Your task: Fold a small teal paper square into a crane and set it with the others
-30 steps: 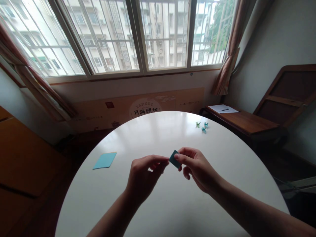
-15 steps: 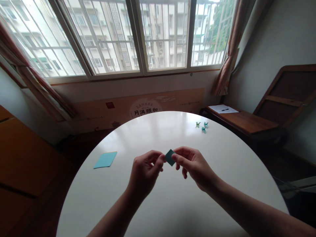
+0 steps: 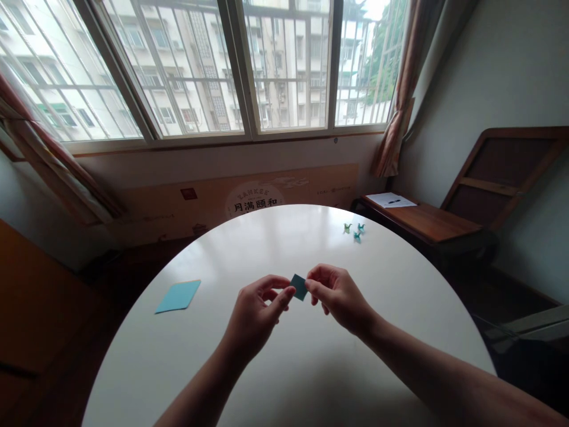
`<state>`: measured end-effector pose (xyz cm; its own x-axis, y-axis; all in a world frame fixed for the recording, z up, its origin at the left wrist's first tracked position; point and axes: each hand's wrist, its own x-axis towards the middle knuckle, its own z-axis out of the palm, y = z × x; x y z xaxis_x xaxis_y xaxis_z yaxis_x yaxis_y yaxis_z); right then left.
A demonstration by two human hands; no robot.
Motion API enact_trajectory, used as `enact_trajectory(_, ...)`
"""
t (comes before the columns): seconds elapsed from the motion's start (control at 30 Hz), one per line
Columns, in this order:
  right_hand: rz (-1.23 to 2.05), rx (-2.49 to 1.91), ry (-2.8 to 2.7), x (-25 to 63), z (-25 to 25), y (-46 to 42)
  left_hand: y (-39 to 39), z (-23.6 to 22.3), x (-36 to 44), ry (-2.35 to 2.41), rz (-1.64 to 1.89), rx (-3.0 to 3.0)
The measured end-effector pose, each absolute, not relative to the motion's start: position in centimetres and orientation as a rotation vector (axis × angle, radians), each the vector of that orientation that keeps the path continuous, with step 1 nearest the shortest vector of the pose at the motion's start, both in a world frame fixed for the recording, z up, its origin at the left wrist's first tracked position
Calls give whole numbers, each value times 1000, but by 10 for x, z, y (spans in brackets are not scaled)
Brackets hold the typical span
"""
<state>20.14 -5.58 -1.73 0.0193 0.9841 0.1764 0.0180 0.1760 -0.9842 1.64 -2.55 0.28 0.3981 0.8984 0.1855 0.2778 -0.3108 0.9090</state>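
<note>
A small dark teal square of folded paper [image 3: 299, 287] is held above the table between my two hands. My left hand [image 3: 262, 305] pinches its left corner between thumb and forefinger. On the other side, the thumb and fingertips of my right hand [image 3: 335, 293] grip the right corner. A stack of light blue paper sheets [image 3: 178, 296] lies on the table to the left. Farther back on the right stand three small folded paper cranes, a green one [image 3: 347, 228] and two teal ones [image 3: 357, 236].
The round white table [image 3: 267, 243] carries all of this. Beyond its far right edge is a wooden chair [image 3: 444, 222] with a white sheet of paper [image 3: 391, 200] and a dark pen on it. Barred windows and curtains stand behind.
The folded paper has turned slightly. My right thumb has slid from its face to its right corner, and my left thumb now overlaps its left edge. The view has shifted right a little.
</note>
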Motion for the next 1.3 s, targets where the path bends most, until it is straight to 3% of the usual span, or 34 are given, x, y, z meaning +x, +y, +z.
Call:
enact_trajectory(0.5,1240,-973,-1142,196,-24,-52,-23,1,17,1104,946,1623)
enact_trajectory(0.97,1079,-1090,-1349,195,-24,-60,-24,2,20,991,1025,1486)
enact_trajectory(1.3,1228,-963,-1252,188,-20,-66,-30,4,23,970,1126,1425)
